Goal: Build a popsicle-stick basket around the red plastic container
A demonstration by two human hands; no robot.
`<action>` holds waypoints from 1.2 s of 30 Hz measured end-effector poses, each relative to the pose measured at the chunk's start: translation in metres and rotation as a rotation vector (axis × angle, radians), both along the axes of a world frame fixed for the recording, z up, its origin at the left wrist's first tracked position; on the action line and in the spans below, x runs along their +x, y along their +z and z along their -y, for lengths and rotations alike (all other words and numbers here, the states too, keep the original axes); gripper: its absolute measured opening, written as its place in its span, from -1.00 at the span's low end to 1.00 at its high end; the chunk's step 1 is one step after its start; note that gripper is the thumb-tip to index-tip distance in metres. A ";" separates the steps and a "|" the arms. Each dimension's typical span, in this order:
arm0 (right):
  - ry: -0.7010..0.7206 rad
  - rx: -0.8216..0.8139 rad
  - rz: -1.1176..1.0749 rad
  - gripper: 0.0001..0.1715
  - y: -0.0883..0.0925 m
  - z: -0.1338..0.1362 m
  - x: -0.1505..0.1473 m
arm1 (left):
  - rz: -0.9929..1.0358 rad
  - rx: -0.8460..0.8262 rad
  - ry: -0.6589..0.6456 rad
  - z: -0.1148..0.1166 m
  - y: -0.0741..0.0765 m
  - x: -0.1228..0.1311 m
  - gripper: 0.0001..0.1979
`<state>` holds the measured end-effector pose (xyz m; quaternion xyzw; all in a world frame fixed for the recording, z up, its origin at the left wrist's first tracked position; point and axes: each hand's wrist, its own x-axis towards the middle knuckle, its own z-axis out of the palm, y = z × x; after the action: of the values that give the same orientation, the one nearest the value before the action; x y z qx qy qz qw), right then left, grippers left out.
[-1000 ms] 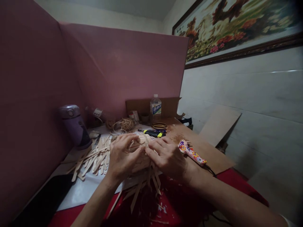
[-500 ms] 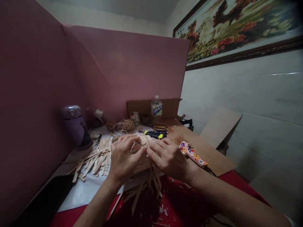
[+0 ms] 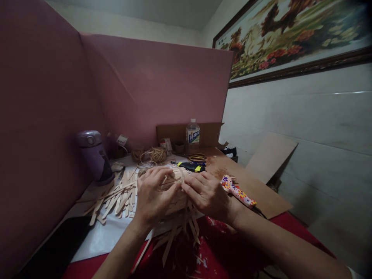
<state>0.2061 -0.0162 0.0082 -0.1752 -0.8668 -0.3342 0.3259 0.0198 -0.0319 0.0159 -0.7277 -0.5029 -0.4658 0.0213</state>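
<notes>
Currently I log the wooden-stick piece (image 3: pixel 176 202) at the near side of the red-covered bench (image 3: pixel 226 248), the left hand (image 3: pixel 152 195) grasping it, the right hand (image 3: pixel 207 193) with fingers pinching pale twine (image 3: pixel 182 174) against it. Beyond lies a black-and-yellow cutter (image 3: pixel 189 167); farther back, a labelled bottle (image 3: pixel 193 136).

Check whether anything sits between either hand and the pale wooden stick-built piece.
Nothing visible blocks the bare left hand or bare right hand; both appear to be against the pale wooden stick-built piece. A thin beige cord crosses its top beside the right hand; whether it runs underneath is hidden.
</notes>
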 end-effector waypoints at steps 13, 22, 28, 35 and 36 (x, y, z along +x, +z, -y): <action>-0.031 -0.627 -0.649 -0.86 -0.007 0.023 -0.023 | -0.003 0.022 0.011 -0.002 -0.002 0.000 -0.82; 0.015 -0.695 -0.724 -0.85 -0.012 0.021 -0.023 | 0.008 0.030 0.001 -0.001 -0.002 0.000 -0.82; 0.008 -0.723 -0.796 -0.88 -0.016 0.019 -0.027 | 0.007 0.028 0.003 -0.002 -0.002 0.000 -0.81; 0.002 -0.803 -0.814 -0.93 -0.016 0.019 -0.027 | 0.015 0.030 -0.003 -0.001 -0.001 0.001 -0.82; 0.002 -0.815 -0.813 -0.93 -0.015 0.019 -0.027 | 0.016 0.031 -0.004 -0.001 -0.001 0.001 -0.82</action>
<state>0.1791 -0.0355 -0.0072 -0.4001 -0.7309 0.1215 0.5395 0.0205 -0.0311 0.0145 -0.7247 -0.4942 -0.4793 0.0275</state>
